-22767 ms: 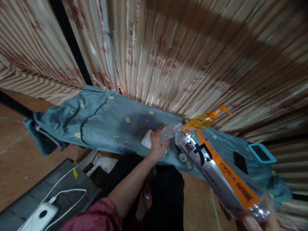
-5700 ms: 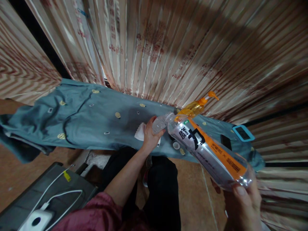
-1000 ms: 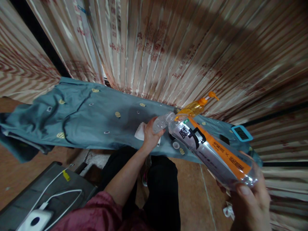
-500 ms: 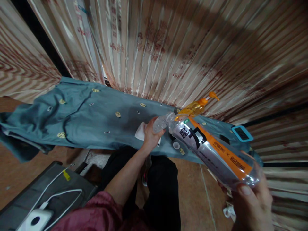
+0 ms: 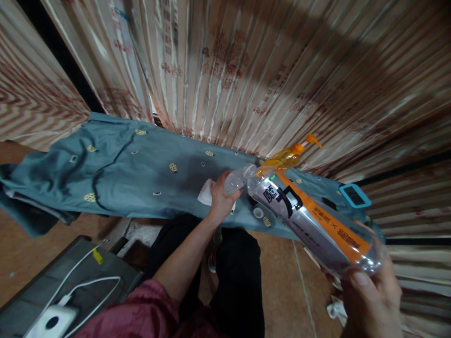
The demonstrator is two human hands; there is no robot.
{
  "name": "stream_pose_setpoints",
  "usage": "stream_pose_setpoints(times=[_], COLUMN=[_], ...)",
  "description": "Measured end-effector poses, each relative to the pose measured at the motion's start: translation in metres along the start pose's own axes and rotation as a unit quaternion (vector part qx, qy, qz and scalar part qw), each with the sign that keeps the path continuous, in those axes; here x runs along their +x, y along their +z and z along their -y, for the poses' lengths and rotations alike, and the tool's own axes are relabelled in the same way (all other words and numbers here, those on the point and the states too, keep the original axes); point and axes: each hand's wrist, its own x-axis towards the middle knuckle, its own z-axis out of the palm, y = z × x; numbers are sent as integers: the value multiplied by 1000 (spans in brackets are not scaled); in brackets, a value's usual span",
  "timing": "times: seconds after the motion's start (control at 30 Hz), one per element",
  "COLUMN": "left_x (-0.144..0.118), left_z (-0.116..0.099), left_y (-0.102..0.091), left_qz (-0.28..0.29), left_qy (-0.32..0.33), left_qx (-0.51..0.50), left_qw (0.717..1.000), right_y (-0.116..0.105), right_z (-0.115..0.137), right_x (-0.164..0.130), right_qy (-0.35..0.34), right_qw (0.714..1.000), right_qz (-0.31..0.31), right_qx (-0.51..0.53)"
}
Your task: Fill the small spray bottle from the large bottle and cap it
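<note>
My right hand is closed around the base of a large clear plastic bottle with an orange and silver label. That bottle is tilted, its neck pointing down to the left. My left hand grips a small clear bottle, whose mouth meets the large bottle's mouth. Behind the necks, an amber pump bottle with an orange pump top stands on the cloth. A white tissue lies beside my left hand. Under the large bottle sits a small white cap.
A teal cloth with pineapple prints covers the narrow table. A blue-framed device lies at its right end. Pleated curtains hang behind. At lower left, a dark box carries a white device with a cable.
Almost nothing differs. Both bottles stay mouth to mouth, and my right hand has shifted very slightly.
</note>
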Motion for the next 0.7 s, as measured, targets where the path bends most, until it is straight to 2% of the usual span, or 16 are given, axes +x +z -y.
stream_pose_setpoints(times=[0.13, 0.4, 0.7], left_x=[0, 0, 1], left_z=[-1, -2, -2], left_y=[-1, 0, 0], left_qz=[4, 3, 5], left_qy=[7, -10, -14], left_qx=[4, 3, 0], left_qw=[1000, 1000, 1000], right_y=[0, -2, 3], right_z=[-1, -1, 11], right_x=[0, 5, 6], right_qy=[27, 38, 47], right_qw=[998, 998, 997], right_qz=[-4, -3, -16], right_qx=[49, 55, 55])
